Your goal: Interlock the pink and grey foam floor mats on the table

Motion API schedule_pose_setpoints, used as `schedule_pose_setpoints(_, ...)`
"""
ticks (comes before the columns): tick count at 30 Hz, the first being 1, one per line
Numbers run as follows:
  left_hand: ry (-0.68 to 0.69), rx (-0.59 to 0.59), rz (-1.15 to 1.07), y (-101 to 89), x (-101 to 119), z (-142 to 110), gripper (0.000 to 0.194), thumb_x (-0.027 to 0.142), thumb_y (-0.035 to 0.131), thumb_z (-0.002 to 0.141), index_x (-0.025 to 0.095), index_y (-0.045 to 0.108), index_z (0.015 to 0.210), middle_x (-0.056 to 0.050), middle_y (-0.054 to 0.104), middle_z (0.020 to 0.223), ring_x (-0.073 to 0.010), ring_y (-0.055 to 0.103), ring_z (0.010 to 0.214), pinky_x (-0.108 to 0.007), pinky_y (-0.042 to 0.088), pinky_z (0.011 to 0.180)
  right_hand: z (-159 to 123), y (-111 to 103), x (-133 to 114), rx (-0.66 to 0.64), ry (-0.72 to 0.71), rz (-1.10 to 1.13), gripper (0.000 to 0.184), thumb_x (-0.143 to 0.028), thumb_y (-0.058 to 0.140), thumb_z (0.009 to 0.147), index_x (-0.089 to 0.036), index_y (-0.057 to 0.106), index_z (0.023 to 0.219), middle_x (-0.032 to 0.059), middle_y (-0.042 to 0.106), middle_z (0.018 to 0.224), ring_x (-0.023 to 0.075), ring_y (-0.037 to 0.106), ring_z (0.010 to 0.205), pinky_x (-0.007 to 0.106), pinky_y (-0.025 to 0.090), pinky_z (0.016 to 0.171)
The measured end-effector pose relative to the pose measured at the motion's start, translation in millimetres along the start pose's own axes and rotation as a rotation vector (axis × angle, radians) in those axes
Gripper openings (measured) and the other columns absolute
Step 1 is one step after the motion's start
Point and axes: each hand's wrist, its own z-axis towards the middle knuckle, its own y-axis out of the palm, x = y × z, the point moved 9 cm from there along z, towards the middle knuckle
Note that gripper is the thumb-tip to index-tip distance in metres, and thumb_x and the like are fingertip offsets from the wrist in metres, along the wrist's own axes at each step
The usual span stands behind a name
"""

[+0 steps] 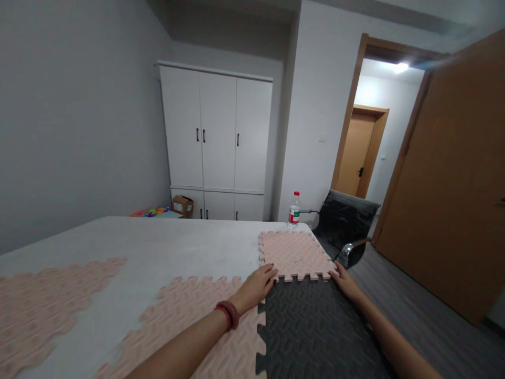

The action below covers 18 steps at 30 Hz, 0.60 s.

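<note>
Two hands: both lie flat on foam mats on a pale table [165, 247], set well apart from each other, neither one gripping anything.
Far-left mats: a patch of joined pink foam mats [43, 300] covers the table's left corner, its edge toothed like a puzzle piece.
Near pink mat: a second pink mat [189, 310] lies under the left forearm, its teeth meeting the dark mat on its right.
Left hand: the left hand [256, 287] rests with fingers spread and flat, fingertips touching the near left corner of the far pink mat; a red and brown bracelet [228, 314] circles the wrist.
Dark mat: a dark grey mat [311, 326] sits between the two arms, its far edge touching the far pink mat.
Far pink mat: a single pink mat [294, 252] lies at the table's far right corner, just beyond the dark one.
Right hand: the right hand [346, 281] presses open-palmed at the far pink mat's near right corner, where it meets the dark mat.
Bottle: a water bottle [294, 209] with a red label stands upright just behind the far pink mat.
Chair: a dark chair [343, 221] stands beside the table's right end.
Room: a white wardrobe [216, 142] stands against the back wall; a brown door [453, 173] hangs open at the right.
</note>
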Motion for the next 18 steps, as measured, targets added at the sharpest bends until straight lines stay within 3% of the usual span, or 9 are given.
schedule_pose_setpoints(4, -0.08, -0.004, -0.025, 8.6, -17.3, 0.0, 0.035, 0.027, 0.037, 0.09, 0.024, 0.052, 0.121, -0.008, 0.043, 0.136, -0.0189, 0.039, 0.125, -0.037, 0.035, 0.105, 10.2, 4.0, 7.5, -0.007, -0.065, -0.101, 0.074, -0.052, 0.047, 0.072, -0.013, 0.034, 0.133, 0.0131, 0.046, 0.132, 0.0245, 0.044, 0.12, 0.037, 0.029, 0.103)
schedule_pose_setpoints(7, -0.11, -0.012, -0.036, 13.1, -22.6, 1.6, 0.035, 0.026, 0.039, 0.088, 0.024, 0.054, 0.119, -0.01, 0.044, 0.134, -0.021, 0.04, 0.125, -0.039, 0.034, 0.105, 13.6, 1.2, 10.2, -0.006, -0.083, -0.144, 0.07, -0.053, 0.046, 0.073, -0.015, 0.036, 0.131, 0.0115, 0.048, 0.13, 0.024, 0.045, 0.119, 0.037, 0.03, 0.102)
schedule_pose_setpoints(14, -0.108, -0.019, -0.064, 14.2, -20.3, 2.3, 0.038, 0.021, 0.038, 0.086, 0.022, 0.052, 0.121, -0.009, 0.048, 0.131, -0.0183, 0.041, 0.123, -0.036, 0.034, 0.105, 18.4, 0.2, 15.4, 0.019, -0.112, -0.152, 0.067, -0.053, 0.048, 0.071, -0.013, 0.044, 0.124, 0.0123, 0.047, 0.131, 0.0241, 0.043, 0.12, 0.036, 0.028, 0.104)
schedule_pose_setpoints(18, -0.079, -0.044, -0.085, 11.2, -15.5, 1.7, 0.038, 0.018, 0.038, 0.086, 0.025, 0.053, 0.119, -0.005, 0.051, 0.13, -0.0152, 0.042, 0.123, -0.033, 0.032, 0.106, 20.5, -3.5, 22.8, 0.042, -0.088, -0.101, 0.063, -0.053, 0.05, 0.069, -0.015, 0.047, 0.119, 0.0113, 0.052, 0.125, 0.0245, 0.047, 0.116, 0.038, 0.032, 0.101)
